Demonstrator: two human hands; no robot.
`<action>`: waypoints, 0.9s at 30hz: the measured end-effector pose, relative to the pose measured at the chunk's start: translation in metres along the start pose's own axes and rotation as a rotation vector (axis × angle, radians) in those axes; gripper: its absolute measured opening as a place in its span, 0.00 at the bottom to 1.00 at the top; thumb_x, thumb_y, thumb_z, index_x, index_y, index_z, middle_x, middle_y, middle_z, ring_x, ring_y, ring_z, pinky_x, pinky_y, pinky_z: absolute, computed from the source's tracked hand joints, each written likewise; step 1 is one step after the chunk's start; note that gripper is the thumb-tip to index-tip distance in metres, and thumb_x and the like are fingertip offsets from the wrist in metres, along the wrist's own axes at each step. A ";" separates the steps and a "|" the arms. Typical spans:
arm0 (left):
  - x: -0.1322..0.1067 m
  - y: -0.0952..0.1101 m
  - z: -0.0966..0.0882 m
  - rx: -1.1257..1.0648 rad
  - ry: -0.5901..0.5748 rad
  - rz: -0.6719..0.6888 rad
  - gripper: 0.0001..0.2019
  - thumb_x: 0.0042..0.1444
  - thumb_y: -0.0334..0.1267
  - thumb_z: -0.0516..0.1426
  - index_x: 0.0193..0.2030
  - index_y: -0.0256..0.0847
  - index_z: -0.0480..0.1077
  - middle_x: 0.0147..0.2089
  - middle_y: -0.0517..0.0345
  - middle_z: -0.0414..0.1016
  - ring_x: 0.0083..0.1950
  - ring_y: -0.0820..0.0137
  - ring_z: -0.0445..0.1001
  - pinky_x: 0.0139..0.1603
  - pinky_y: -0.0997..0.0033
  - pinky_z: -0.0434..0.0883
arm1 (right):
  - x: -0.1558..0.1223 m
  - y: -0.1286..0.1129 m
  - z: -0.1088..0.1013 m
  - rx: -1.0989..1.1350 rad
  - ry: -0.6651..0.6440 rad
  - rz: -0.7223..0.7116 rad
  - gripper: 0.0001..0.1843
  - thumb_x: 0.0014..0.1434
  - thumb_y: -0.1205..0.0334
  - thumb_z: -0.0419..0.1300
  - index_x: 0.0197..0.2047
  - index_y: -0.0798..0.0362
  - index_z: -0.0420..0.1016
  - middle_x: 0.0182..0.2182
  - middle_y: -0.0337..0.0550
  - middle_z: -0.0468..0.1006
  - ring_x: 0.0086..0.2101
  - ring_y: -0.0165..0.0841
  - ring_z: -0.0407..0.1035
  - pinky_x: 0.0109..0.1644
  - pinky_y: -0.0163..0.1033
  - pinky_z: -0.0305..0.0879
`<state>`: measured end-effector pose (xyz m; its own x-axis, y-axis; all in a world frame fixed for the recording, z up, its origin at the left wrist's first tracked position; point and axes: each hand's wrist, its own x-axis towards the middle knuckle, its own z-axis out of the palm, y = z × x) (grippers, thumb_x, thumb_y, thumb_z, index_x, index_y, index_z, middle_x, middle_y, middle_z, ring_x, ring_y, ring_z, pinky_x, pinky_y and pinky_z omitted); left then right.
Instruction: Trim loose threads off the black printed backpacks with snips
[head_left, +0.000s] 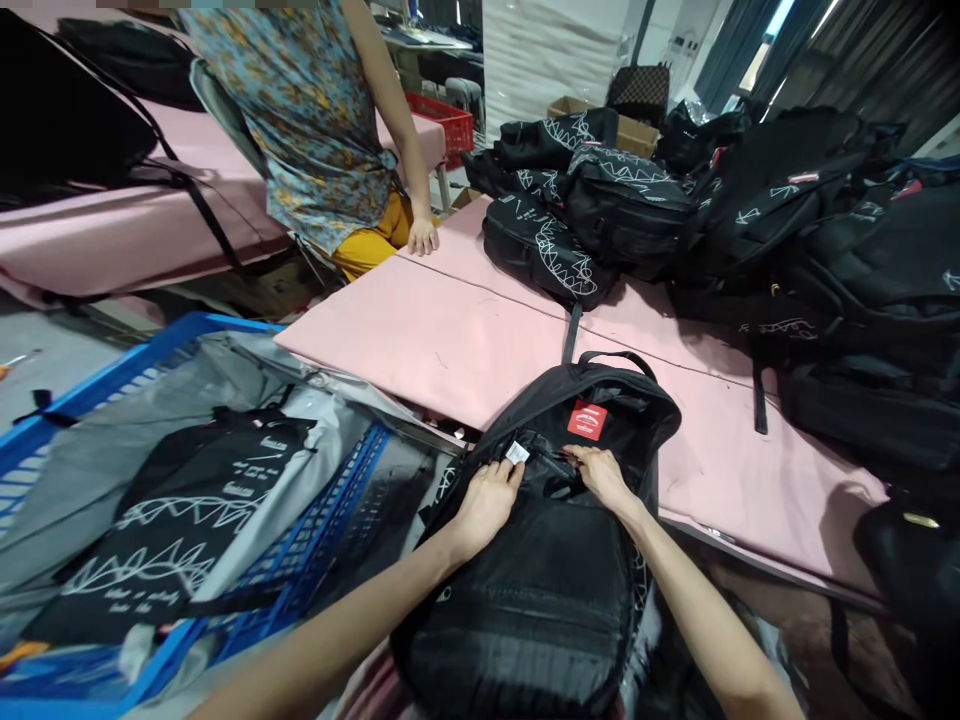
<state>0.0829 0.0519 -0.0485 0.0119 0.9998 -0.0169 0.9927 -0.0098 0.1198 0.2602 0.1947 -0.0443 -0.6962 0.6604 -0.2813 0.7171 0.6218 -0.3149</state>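
In the head view, can see a large black fabric backpack (540, 560) lying open across the near edge of a pink cloth-covered table (487, 340). Can place it directly beneath the left hand (487, 505), with fingertips just beside a small white rectangular label (517, 453), and beneath the right hand (601, 475), with fingers curled just below a square red label (587, 420). For either hand, cannot tell whether clamped on the backpack or merely resting. Also can see white-patterned black bags (630, 205) heaped towards the far edge, and a co-worker's hand (423, 237) on the left edge.
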 end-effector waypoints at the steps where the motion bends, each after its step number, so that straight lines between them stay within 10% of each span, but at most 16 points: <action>1: 0.001 0.001 0.000 0.014 -0.008 0.011 0.22 0.54 0.23 0.47 0.56 0.33 0.64 0.43 0.44 0.71 0.42 0.62 0.69 0.43 0.63 0.66 | 0.001 0.001 0.001 0.001 0.001 0.001 0.26 0.57 0.74 0.46 0.56 0.47 0.66 0.47 0.40 0.76 0.48 0.33 0.68 0.50 0.36 0.57; 20: 0.013 0.005 0.018 0.105 0.001 0.032 0.20 0.54 0.22 0.50 0.55 0.24 0.63 0.43 0.40 0.70 0.42 0.62 0.69 0.39 0.64 0.65 | 0.015 -0.001 -0.001 0.036 0.014 -0.018 0.20 0.62 0.64 0.47 0.56 0.45 0.67 0.47 0.38 0.76 0.48 0.33 0.69 0.49 0.35 0.63; 24: 0.014 0.005 0.017 0.091 -0.003 0.032 0.19 0.53 0.21 0.49 0.53 0.23 0.64 0.43 0.40 0.70 0.42 0.61 0.69 0.39 0.63 0.66 | 0.023 0.006 -0.028 0.033 0.026 -0.055 0.22 0.58 0.69 0.49 0.53 0.44 0.70 0.49 0.39 0.74 0.50 0.34 0.67 0.51 0.36 0.61; 27: 0.014 0.005 0.014 0.064 -0.008 0.030 0.17 0.53 0.21 0.49 0.50 0.23 0.66 0.42 0.40 0.70 0.42 0.60 0.69 0.39 0.63 0.66 | 0.035 0.015 -0.068 0.061 0.279 0.005 0.21 0.57 0.71 0.48 0.50 0.50 0.73 0.50 0.45 0.73 0.51 0.37 0.65 0.54 0.41 0.59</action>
<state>0.0898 0.0660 -0.0624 0.0426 0.9988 -0.0220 0.9975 -0.0413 0.0568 0.2490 0.2557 0.0033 -0.6508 0.7589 -0.0251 0.7112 0.5976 -0.3703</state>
